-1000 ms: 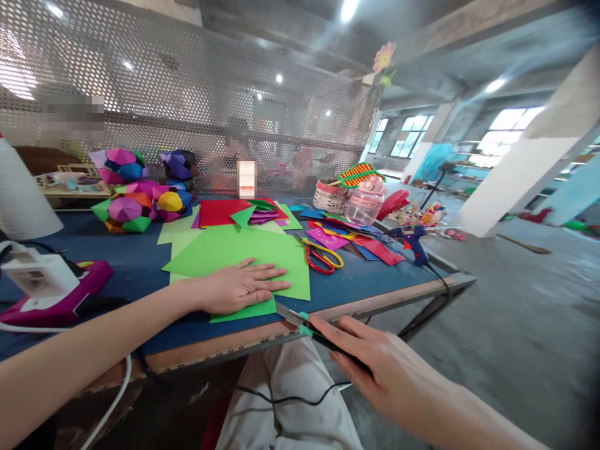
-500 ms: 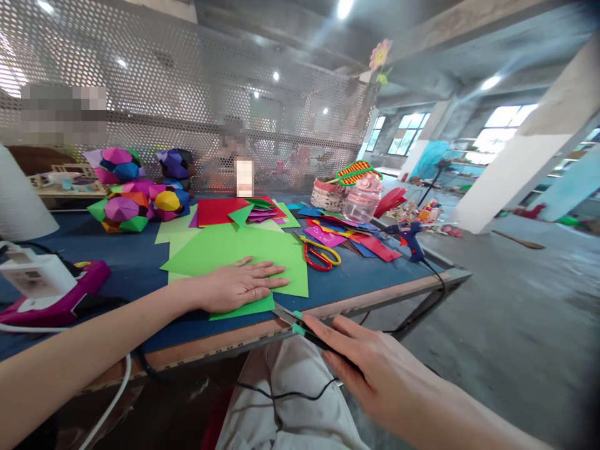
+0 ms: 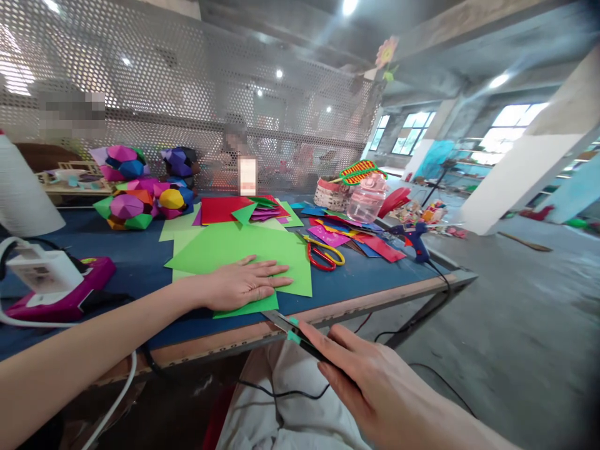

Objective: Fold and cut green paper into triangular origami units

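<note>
My left hand (image 3: 248,282) lies flat with fingers stretched out. It presses on light green paper (image 3: 220,247) and on a darker green sheet (image 3: 250,307), which sticks out under the palm near the table's front edge. In my right hand (image 3: 349,369) is a utility knife (image 3: 300,337) with a black and teal handle. Its bare blade points left, just in front of the darker green sheet; I cannot tell whether it touches the paper. Yellow and red-handled scissors (image 3: 325,253) rest on the table to the right of the light green paper.
Folded paper balls (image 3: 126,209) stand at the back left, near a purple power strip (image 3: 100,281). Red paper (image 3: 225,210) lies behind the green. Colored scraps (image 3: 328,234), a pink bottle (image 3: 368,200) and a blue glue gun (image 3: 417,240) are at the right.
The knife has shifted slightly left and toward me, its blade now lower relative to the darker green sheet. My left hand stays pressed on the paper. The whole view has shifted a little.
</note>
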The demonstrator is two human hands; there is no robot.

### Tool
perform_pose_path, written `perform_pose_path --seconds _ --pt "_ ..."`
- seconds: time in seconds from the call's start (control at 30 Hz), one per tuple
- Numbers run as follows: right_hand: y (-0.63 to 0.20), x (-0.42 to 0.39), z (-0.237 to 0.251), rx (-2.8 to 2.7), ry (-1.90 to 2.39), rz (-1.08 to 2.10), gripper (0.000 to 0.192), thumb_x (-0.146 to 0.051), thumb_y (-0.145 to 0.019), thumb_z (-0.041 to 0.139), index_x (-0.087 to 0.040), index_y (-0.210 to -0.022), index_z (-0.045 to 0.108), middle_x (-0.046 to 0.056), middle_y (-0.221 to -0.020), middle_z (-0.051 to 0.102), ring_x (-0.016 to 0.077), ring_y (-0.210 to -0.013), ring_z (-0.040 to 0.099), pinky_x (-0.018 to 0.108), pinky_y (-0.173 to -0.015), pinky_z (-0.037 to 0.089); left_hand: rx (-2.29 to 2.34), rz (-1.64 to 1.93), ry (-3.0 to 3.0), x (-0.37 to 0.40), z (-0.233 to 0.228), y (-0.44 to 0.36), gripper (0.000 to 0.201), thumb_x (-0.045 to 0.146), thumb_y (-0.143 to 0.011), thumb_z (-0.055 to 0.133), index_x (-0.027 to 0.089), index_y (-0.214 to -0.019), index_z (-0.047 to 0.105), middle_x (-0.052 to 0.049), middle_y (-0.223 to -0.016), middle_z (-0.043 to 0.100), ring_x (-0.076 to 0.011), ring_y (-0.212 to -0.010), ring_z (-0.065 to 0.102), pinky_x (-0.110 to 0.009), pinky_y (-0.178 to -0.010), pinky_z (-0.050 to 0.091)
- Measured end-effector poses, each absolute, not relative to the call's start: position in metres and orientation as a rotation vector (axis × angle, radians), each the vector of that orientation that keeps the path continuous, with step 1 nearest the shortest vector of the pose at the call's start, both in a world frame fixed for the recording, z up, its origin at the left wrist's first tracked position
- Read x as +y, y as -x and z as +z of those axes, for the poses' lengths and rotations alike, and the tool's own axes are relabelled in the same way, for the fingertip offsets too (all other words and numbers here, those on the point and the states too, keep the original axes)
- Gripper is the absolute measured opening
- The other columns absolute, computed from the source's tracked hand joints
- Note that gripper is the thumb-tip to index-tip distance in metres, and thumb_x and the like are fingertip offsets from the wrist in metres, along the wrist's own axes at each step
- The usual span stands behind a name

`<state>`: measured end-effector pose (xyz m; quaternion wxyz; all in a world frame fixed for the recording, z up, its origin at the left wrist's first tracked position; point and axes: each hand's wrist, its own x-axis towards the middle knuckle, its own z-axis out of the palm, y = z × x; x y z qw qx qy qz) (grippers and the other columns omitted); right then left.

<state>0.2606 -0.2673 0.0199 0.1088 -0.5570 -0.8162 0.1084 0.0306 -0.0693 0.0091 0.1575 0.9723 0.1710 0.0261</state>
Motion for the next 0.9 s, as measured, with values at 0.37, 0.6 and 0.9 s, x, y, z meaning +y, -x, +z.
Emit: perform_pose_path --seconds 0.37,0.6,0.9 --pt "-0.253 -0.261 0.021 -2.449 1.694 0.272 0.055 -0.022 -0.099 0.039 -0.028 -0.153 0.035 0.011 -0.109 0.061 0.0229 -0.083 0.066 0.034 -0.068 0.049 0.508 0.134 -2.914 -0.071 0.010 -0.026 0.044 0.043 -0.106 0.034 0.041 -0.151 0.037 0.004 -0.161 0.031 -0.0229 -0.144 0.037 -0.040 -0.117 0.025" --pt "-0.265 -0.258 0.024 -2.472 1.651 0.227 0.053 -0.024 -0.101 0.039 -0.031 -0.153 0.036 0.008 -0.106 0.062 0.0193 -0.081 0.065 0.030 -0.068 0.049 0.528 0.431 -2.983 -0.073 0.008 -0.010 0.045 0.042 -0.100 0.049 0.023 -0.141 0.056 -0.005 -0.148 0.053 -0.0287 -0.130 0.053 -0.042 -0.114 0.033" --pt "-0.269 -0.248 0.024 -2.539 1.600 0.246 0.051 -0.025 -0.102 0.036 -0.031 -0.154 0.035 0.010 -0.119 0.061 0.0221 -0.092 0.067 0.036 -0.079 0.054 0.436 0.067 -2.776 -0.075 0.008 -0.013 0.048 0.044 -0.108 0.026 0.042 -0.156 0.021 0.007 -0.164 0.023 -0.0208 -0.152 0.014 -0.046 -0.123 0.002"
